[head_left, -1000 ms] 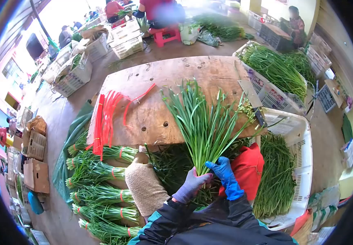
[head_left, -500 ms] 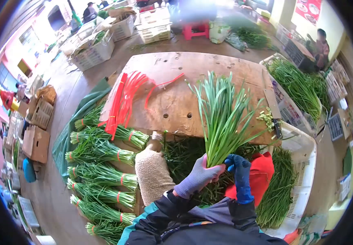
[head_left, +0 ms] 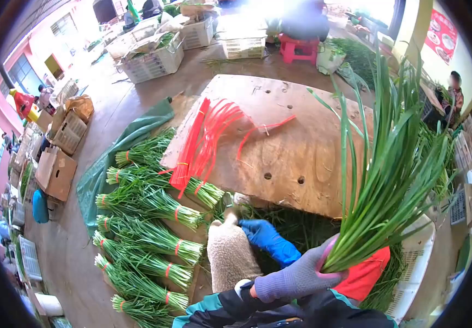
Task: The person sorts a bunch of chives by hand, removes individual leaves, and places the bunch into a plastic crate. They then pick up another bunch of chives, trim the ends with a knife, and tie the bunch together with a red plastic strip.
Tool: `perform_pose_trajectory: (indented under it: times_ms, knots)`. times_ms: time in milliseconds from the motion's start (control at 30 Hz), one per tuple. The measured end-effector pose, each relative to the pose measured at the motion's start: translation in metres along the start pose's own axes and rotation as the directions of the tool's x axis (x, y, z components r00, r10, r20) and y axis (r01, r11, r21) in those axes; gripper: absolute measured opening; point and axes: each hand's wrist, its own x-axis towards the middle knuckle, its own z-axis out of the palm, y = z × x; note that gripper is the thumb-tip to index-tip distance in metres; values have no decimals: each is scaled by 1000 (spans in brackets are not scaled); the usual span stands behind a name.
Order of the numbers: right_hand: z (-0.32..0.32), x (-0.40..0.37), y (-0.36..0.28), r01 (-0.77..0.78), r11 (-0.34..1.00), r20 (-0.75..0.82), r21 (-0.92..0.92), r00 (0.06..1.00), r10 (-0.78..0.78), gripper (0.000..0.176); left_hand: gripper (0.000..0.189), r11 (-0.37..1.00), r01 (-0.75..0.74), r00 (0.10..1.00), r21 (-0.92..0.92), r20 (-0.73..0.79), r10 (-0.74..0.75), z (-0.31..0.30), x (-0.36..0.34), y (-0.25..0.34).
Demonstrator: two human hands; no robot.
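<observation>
My left hand (head_left: 304,270), in a grey-purple knit glove, is closed round the pale stem ends of a loose bunch of long green leafy stalks (head_left: 389,158). The stalks fan upward over the right side of the wooden board (head_left: 279,158). My right hand (head_left: 255,229), in a blue glove, reaches leftward below the board's near edge. Its fingertips are right by the top of a beige towelling-covered shape (head_left: 230,259); how its fingers are set is blurred. Red plastic strips (head_left: 192,145) lie on the board's left part, some hanging over its edge.
Several tied green bundles (head_left: 156,240) with red bands lie in a column at the left, beside a green tarp (head_left: 96,188). A white crate (head_left: 416,262) stands at my right. Farther back are filled crates (head_left: 154,60), a red stool (head_left: 298,49) and a seated person (head_left: 454,95).
My left hand has brought the bunch rightward and nearer, so the stalks now cover the knife. My right hand has left the stem ends and moved left. The whole view has shifted.
</observation>
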Motion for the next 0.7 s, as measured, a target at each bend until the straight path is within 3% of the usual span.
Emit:
perform_pose_trajectory:
  times_ms: [33,100,167,200,233,333,367,400,433,467,500,567,633,700]
  knots:
    - [2,-2,0,-141,990,25,-13,990,141,25,59,1000,8,1000,6,11,-8,-5,1,4]
    - [-20,4,-14,24,914,87,-404,996,12,24,58,1000,-23,1000,2,19,23,-16,5,10]
    - [-43,17,-43,-5,972,105,-233,994,30,21,58,998,-60,998,-4,23,60,-28,9,19]
    - [-54,30,-51,107,982,46,-156,994,-101,19,58,998,-53,998,14,37,53,-34,11,25]
    - [-64,46,-60,194,935,-66,-296,973,-223,22,57,998,-46,998,35,55,44,-40,12,32]
    - [-90,91,-72,58,834,-193,-548,962,-193,50,53,997,-61,997,41,54,58,-61,21,61]
    - [-91,106,-62,57,837,-199,-544,960,-195,50,52,997,-62,996,47,74,58,-70,25,73]
    - [-92,120,-47,67,746,-159,-662,961,-227,57,51,998,-61,995,28,76,59,-79,29,84]
    - [-94,132,-42,77,637,-117,-767,959,-257,64,52,979,-153,987,138,62,146,-88,35,92]
    - [-94,137,-37,54,630,-74,-775,982,-175,63,51,971,-143,989,189,57,135,-99,39,104]
    - [-98,147,-37,61,637,34,-768,998,-55,47,51,962,-134,991,238,52,125,-110,42,117]
    - [-98,154,-25,34,645,-1,-764,999,-54,45,46,881,-140,988,451,7,153,-129,48,146]
    - [-93,156,-8,3,655,-33,-755,998,-44,40,43,848,-128,980,515,-65,188,-145,55,164]
    - [-91,156,4,-20,662,-60,-749,997,-37,36,39,827,72,982,557,-186,40,-158,59,181]
